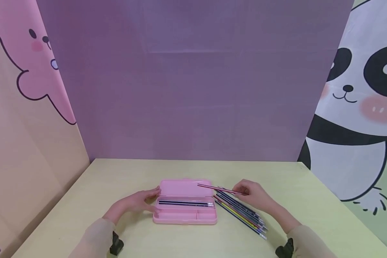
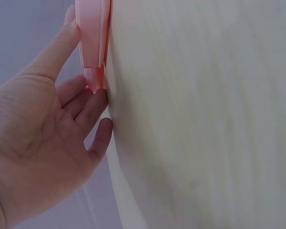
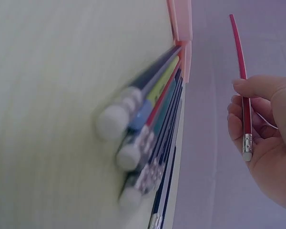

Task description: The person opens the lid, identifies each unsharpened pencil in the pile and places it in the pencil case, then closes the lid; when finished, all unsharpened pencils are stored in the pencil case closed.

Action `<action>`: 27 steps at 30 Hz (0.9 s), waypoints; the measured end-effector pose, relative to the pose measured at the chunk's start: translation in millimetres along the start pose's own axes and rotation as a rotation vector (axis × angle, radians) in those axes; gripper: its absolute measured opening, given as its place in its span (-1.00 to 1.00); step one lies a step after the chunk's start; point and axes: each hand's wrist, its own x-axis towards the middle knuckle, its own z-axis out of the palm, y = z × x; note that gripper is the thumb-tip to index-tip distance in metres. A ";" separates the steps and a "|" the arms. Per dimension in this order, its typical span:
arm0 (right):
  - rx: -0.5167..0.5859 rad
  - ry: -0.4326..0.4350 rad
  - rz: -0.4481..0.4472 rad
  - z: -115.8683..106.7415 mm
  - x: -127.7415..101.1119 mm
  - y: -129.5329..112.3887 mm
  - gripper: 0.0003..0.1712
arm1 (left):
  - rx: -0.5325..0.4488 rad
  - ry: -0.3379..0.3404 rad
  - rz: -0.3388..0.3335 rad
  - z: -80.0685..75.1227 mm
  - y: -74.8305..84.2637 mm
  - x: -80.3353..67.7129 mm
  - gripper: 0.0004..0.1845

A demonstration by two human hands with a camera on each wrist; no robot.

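Observation:
A pink pencil case point(image 1: 177, 217) lies unfolded on the table, its lid point(image 1: 180, 188) tipped back. Dark striped pencils point(image 1: 184, 203) lie in its upper compartment. My left hand point(image 1: 138, 201) holds the case at its left side; in the left wrist view the thumb point(image 2: 57, 50) lies along the case's wall and the fingers bend against the lid's edge. Between thumb and fingers, my right hand point(image 1: 253, 193) pinches a red pencil point(image 3: 240, 52) near its eraser end. Its far end points left, over the lid. Below that hand lies a heap of pencils point(image 1: 238, 209).
The heap holds several dark pencils plus yellow and red ones, erasers toward the near right, far ends close to the case. The front compartment has a divider point(image 1: 197, 214). Behind the pale table point(image 1: 122, 172) hangs a purple backdrop point(image 1: 193, 107).

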 end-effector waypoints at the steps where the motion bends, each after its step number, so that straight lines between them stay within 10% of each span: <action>1: 0.006 0.002 -0.007 0.8 1.5 -1.9 -0.89 | 0.004 0.000 0.002 -0.3 0.1 0.3 -0.04; 27: 0.076 -0.024 -0.137 39.8 39.4 -47.4 -0.89 | -0.003 0.003 -0.011 -0.1 2.4 -0.7 -0.06</action>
